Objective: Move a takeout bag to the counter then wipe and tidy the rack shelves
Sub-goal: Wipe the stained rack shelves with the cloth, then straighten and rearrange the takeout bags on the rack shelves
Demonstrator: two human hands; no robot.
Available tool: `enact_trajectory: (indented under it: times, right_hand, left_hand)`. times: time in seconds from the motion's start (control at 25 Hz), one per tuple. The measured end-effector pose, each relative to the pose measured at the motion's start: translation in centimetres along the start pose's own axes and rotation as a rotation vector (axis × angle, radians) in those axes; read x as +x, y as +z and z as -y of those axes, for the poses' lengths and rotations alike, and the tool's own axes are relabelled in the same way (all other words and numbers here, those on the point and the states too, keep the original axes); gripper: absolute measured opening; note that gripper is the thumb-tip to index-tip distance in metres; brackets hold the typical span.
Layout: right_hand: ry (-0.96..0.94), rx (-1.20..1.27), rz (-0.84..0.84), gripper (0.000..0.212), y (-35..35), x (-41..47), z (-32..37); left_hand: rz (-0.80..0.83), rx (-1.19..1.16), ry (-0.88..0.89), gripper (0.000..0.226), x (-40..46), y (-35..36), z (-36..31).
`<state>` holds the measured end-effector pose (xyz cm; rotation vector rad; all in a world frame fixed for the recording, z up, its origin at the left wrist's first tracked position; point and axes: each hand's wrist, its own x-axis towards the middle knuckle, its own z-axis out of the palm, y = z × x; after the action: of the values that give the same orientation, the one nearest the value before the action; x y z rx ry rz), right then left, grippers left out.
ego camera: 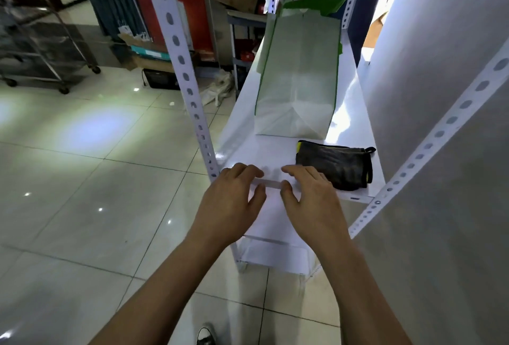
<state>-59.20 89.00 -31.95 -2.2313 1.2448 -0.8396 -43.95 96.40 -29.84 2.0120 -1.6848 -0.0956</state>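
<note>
Both forearms reach forward from below, bare, and meet at the front edge of the white rack shelf (358,113). No lettering can be read anywhere; nothing on the bag or pouch shows a brand. Left hand (234,196) and right hand (311,196) lie palm down side by side, fingers curled over a thin white sheet or cloth (271,201) whose folded edge runs between them, thumbs tucked under it; each seems to pinch it lightly, though whether it is paper or cloth I cannot tell. Just beside the right hand, on the shelf, lies a dark, wrinkled pouch (337,164) with yellow trim and a small loop. Further back on the same shelf stands the takeout bag (298,74), white paper with green edges, upright, well apart from the hands. Perforated white metal posts (180,58) frame the rack above glossy floor tiles (82,151).
</note>
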Motion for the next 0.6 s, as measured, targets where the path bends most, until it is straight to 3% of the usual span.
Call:
enact_trajectory:
  times: [0.36,0.6]
  right_hand:
    - [-0.142,0.131,0.102,0.020,4.8,0.3,8.8]
    - [-0.175,0.135,0.163,0.028,11.3,1.7,16.8]
  left_hand:
    - [-0.079,-0.028,-0.205,0.026,-3.7,-5.9,7.1]
    - [-0.088,-0.028,-0.225,0.033,-4.9,-11.6,15.9]
